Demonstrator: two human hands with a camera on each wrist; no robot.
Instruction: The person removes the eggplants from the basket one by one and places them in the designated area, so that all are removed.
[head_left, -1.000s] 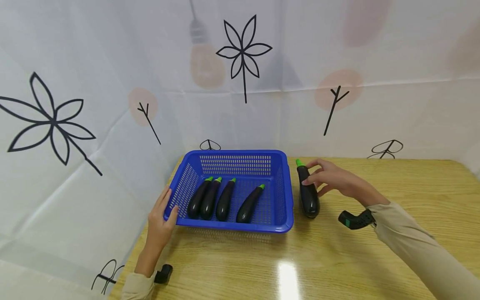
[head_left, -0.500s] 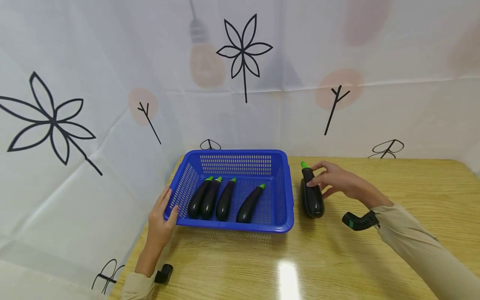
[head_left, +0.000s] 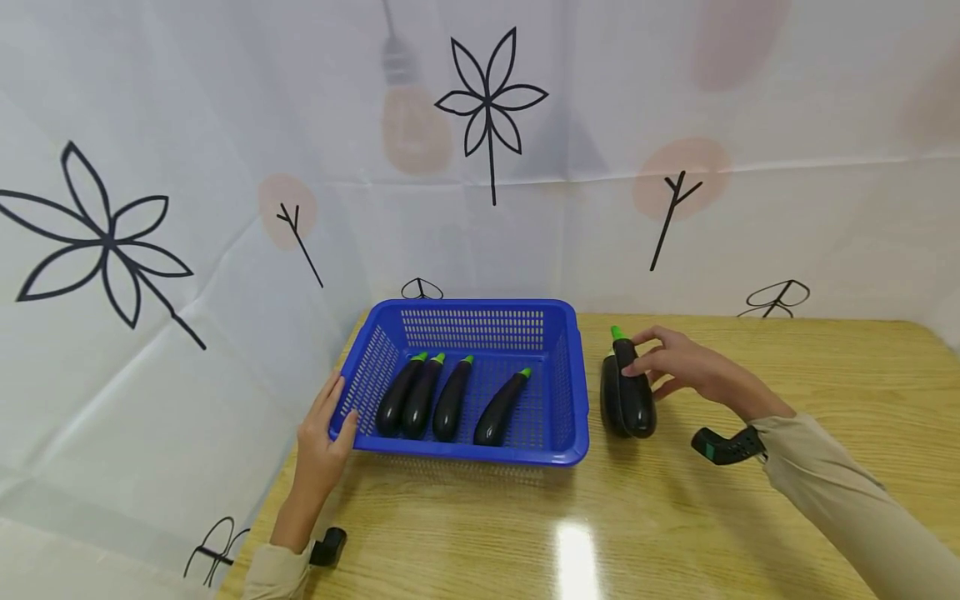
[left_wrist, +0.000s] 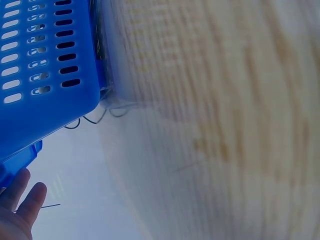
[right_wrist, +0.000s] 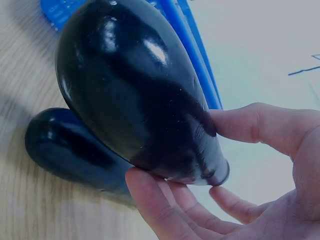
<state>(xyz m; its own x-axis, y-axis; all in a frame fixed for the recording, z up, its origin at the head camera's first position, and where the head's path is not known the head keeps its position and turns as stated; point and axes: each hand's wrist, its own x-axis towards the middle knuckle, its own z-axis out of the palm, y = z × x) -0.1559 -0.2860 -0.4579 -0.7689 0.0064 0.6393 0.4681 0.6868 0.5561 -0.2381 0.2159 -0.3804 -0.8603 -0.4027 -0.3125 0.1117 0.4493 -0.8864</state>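
My right hand (head_left: 686,367) pinches a glossy dark eggplant (head_left: 637,404) with a green stem, thumb on one side and fingers on the other. In the right wrist view this eggplant (right_wrist: 132,90) appears large, its fat end away from the palm. A second eggplant (head_left: 611,400) lies on the table just left of the held one and is partly covered by it. My left hand (head_left: 324,437) rests at the front left corner of the blue basket (head_left: 465,451), with its fingers extended along the rim. Inside the basket lie several eggplants (head_left: 447,404), stems pointing to the back.
The basket stands on a wood-grain table (head_left: 465,533), left of the two eggplants outside it. A white patterned cloth (head_left: 360,233) hangs behind the table and along its left side. Each wrist carries a black camera mount (head_left: 726,446).
My right hand has shifted slightly right with the held eggplant, uncovering more of the second eggplant on its left. The left hand and the basket have stayed in place.
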